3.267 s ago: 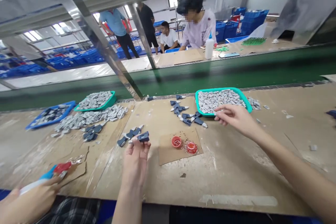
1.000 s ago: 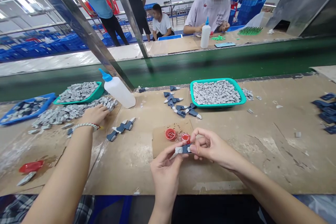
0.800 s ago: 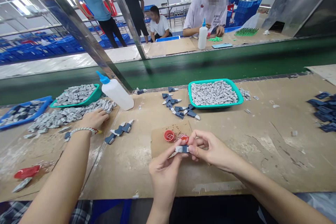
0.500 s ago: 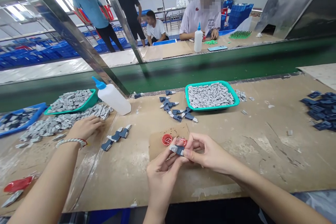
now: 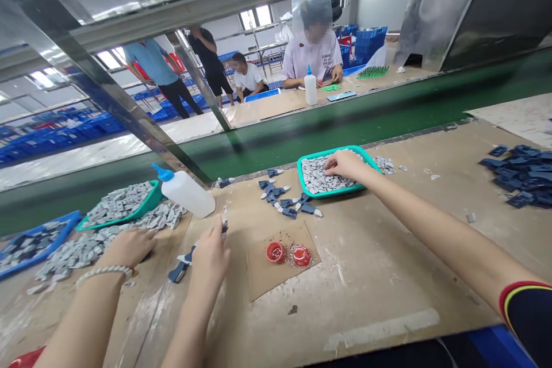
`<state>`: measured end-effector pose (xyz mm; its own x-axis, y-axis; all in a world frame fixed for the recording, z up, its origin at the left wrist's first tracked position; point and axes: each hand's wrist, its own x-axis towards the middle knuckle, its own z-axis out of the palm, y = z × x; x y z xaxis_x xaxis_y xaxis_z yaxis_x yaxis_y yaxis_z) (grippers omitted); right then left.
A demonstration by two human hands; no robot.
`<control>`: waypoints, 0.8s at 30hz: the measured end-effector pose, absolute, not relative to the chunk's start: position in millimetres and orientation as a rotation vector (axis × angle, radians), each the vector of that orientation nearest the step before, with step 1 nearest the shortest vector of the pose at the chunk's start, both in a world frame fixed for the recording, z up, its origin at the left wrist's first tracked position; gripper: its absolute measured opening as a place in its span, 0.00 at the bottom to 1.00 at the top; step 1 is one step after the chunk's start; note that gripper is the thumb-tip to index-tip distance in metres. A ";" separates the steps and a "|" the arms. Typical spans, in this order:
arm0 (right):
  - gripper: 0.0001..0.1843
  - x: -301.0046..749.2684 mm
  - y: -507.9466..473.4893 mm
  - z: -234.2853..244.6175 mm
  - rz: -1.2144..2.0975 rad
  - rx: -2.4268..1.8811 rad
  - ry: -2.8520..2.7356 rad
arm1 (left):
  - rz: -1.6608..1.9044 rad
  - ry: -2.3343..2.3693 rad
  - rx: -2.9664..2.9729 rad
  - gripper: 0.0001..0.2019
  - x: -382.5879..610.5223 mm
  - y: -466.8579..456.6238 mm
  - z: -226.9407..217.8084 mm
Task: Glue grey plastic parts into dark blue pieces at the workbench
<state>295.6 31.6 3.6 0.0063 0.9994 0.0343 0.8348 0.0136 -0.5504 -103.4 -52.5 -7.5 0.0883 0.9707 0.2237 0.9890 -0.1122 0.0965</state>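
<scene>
My left hand [image 5: 211, 256] is closed on a small dark blue and grey plastic piece [image 5: 225, 226], mostly hidden by the fingers. It is beside a row of joined-looking dark blue pieces [image 5: 176, 273], partly covered by the hand. My right hand [image 5: 345, 164] reaches into a teal tray [image 5: 302, 181] heaped with small grey pieces [image 5: 317, 175]. Its fingertips are pinched together at the heap, and whatever lies between them is hidden. Between my hands, a red cup [image 5: 275, 252] and a second red cup [image 5: 301, 256] stand on a cardboard square [image 5: 263, 282].
At left a co-worker's hand [image 5: 129, 250] with a bracelet touches loose grey pieces [image 5: 86, 247]. A white bottle [image 5: 187, 192] stands behind. More dark blue pieces [image 5: 280, 200] lie mid-table; a pile [image 5: 526, 175] is at right. Beyond the green belt [image 5: 267, 141] sits another person [image 5: 310, 52].
My hands have parted. The left moved left to the row with the dark blue and grey piece; the right let go of it and reached forward into the teal tray. The view tilted up.
</scene>
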 end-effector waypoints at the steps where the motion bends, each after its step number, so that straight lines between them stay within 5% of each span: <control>1: 0.08 293.5 35.9 1.2 0.539 -1.883 -1.879 | -0.232 -2.012 -2.249 0.31 -106.4 -48.1 -10.0; 9: 0.03 279.2 25.5 -5.1 0.501 -1.882 -1.764 | 0.065 -1.938 -2.249 0.37 -105.8 -33.7 -21.5; 16: 0.14 287.3 -3.6 5.9 0.517 -1.656 -1.630 | 0.146 -1.964 -2.219 0.33 -109.4 -13.2 -14.4; 24: 0.16 235.7 -108.5 -2.7 1.380 -1.251 -1.373 | 0.066 -1.874 -2.343 0.29 -109.5 8.3 -15.0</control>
<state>235.7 -108.5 -2.7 -0.1868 0.9769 -0.1037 0.0984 -0.0865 -0.9914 -109.5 8.3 -15.0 0.2228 0.9734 0.0532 0.9673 -0.2139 -0.1365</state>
